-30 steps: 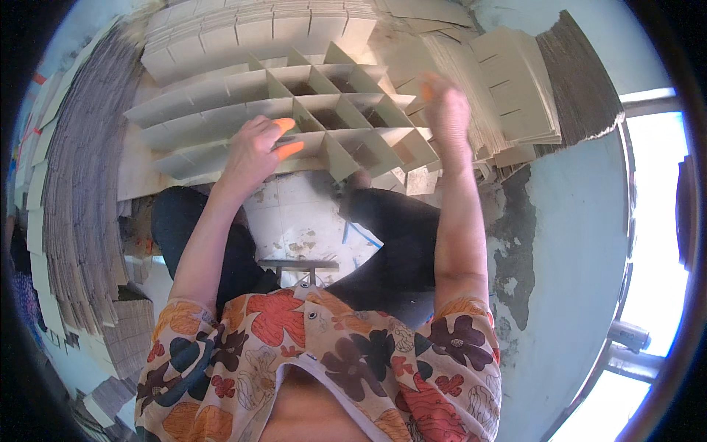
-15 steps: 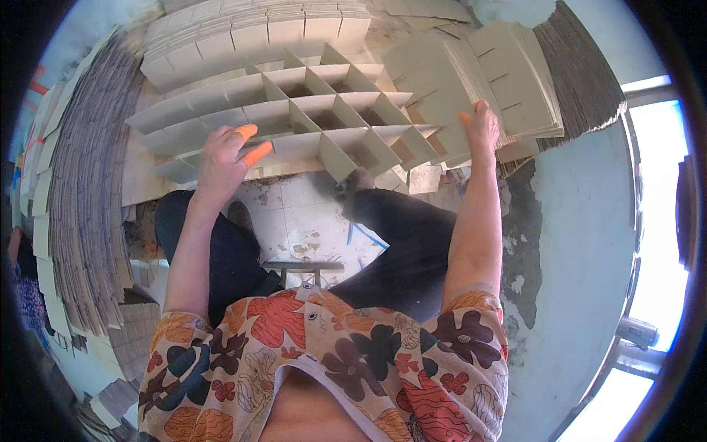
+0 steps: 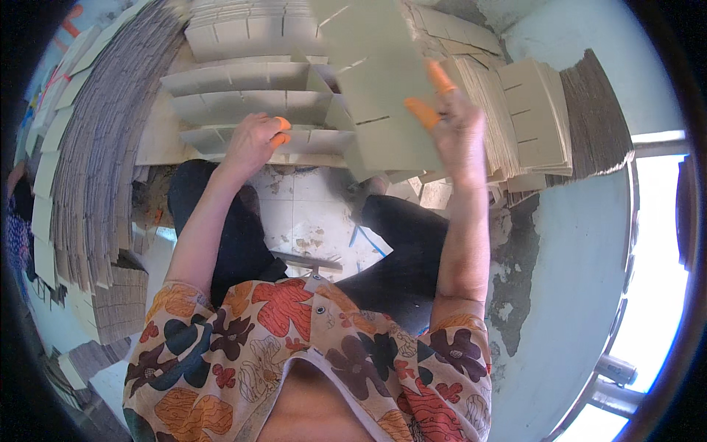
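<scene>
My right hand point(image 3: 455, 125), with orange fingertip covers, holds up a flat slotted cardboard sheet point(image 3: 383, 81) in front of me, tilted. My left hand point(image 3: 254, 141), also with orange fingertip covers, rests on the near edge of a cardboard divider grid point(image 3: 243, 103) made of interlocked strips. The raised sheet hides the right part of the grid.
A tall stack of flat cardboard pieces point(image 3: 88, 162) curves along my left. More slotted sheets point(image 3: 530, 118) are piled at the right beside a pale blue wall point(image 3: 589, 250). Below the grid are my dark trouser legs point(image 3: 243, 236) and a stained tiled floor point(image 3: 309, 214).
My right hand has left the grid's right edge and lifted a slotted sheet up in front of it. My left hand has stayed on the grid's near edge. The view has shifted.
</scene>
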Motion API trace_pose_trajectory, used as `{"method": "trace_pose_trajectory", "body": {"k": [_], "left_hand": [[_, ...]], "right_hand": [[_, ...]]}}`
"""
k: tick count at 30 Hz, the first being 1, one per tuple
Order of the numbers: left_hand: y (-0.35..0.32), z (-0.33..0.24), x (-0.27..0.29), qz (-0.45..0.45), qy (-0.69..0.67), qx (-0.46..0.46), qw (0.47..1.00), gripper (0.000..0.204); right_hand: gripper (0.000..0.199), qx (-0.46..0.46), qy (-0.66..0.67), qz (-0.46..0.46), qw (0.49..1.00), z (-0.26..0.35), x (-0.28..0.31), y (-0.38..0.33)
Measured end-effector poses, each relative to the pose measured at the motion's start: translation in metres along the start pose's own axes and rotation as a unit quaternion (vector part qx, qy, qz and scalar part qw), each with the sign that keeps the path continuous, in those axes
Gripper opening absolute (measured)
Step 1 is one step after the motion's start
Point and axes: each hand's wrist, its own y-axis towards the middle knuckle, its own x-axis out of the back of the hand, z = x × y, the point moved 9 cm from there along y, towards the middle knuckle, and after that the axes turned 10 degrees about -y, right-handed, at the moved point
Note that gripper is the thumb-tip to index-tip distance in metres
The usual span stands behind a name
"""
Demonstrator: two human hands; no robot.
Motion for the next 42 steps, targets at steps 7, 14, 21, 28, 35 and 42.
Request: {"method": "trace_pose_trajectory", "body": {"k": [7, 14, 21, 28, 35, 42], "left_hand": [[0.003, -0.007, 0.002, -0.016, -0.016, -0.004, 1.0, 0.015], [0.001, -0.006, 0.0, -0.006, -0.026, 0.003, 1.0, 0.012], [0.002, -0.003, 0.002, -0.019, -0.027, 0.005, 0.999, 0.011], [0.007, -0.001, 0.0, 0.003, -0.004, 0.037, 0.999, 0.01], [0.008, 0.007, -0.009, 0.008, -0.017, 0.025, 1.0, 0.009], [0.007, 0.006, -0.006, 0.024, -0.008, 0.03, 0.999, 0.009]], "right_hand": [[0.048, -0.048, 0.08, 0.142, 0.986, 0.038, -0.064, -0.001], [0.039, 0.057, 0.048, 0.089, 0.993, 0.056, -0.085, 0.008], [0.04, 0.026, 0.011, 0.13, 0.991, 0.054, -0.1, 0.017], [0.017, 0.074, 0.024, 0.142, 0.987, 0.065, -0.103, 0.023], [0.04, 0.079, 0.021, 0.133, 0.988, 0.061, -0.108, 0.021], [0.028, 0.048, 0.032, 0.123, 0.991, 0.066, -0.106, 0.017]]}}
